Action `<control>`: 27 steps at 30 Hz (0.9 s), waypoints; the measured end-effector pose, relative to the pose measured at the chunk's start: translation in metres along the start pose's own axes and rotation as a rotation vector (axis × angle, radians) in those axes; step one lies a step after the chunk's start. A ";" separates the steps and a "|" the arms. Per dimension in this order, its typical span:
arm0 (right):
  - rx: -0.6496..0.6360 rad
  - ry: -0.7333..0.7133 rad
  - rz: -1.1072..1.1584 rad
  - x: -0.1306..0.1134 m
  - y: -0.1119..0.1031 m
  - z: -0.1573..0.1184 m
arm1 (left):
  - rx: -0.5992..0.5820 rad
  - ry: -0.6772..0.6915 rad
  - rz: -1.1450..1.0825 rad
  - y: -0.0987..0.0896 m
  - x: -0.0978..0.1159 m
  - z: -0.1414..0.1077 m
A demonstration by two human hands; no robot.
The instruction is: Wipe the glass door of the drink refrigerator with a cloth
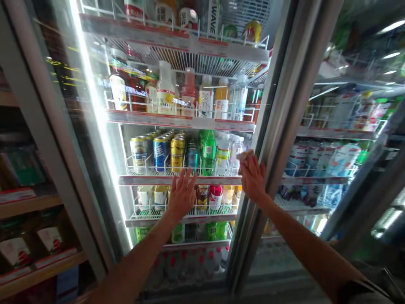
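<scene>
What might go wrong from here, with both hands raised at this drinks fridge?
1. The left hand is bare and spread at the glass door, so it might leave smudges there.
2. The right hand holds what looks like a crumpled cloth close to the metal frame; the cloth could catch on that edge.

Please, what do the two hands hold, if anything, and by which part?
The right hand holds a crumpled cloth; exactly which part is gripped cannot be told. The left hand holds nothing.
</scene>
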State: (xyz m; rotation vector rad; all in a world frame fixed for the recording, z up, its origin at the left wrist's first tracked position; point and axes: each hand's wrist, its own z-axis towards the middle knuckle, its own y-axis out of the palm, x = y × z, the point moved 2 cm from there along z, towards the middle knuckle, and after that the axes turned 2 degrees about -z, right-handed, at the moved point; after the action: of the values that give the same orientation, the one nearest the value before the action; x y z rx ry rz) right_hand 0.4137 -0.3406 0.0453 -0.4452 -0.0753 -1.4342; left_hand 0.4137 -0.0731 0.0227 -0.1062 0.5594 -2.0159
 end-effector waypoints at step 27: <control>-0.087 -0.219 0.199 -0.141 0.016 0.065 | 0.107 -0.168 0.128 -0.057 -0.111 -0.020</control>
State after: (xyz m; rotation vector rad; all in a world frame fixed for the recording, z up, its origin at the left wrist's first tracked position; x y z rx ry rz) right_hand 0.4218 -0.1851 0.0563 -0.6621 -0.1414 -1.1928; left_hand 0.4163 0.0513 0.0475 -0.1688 0.3430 -1.8872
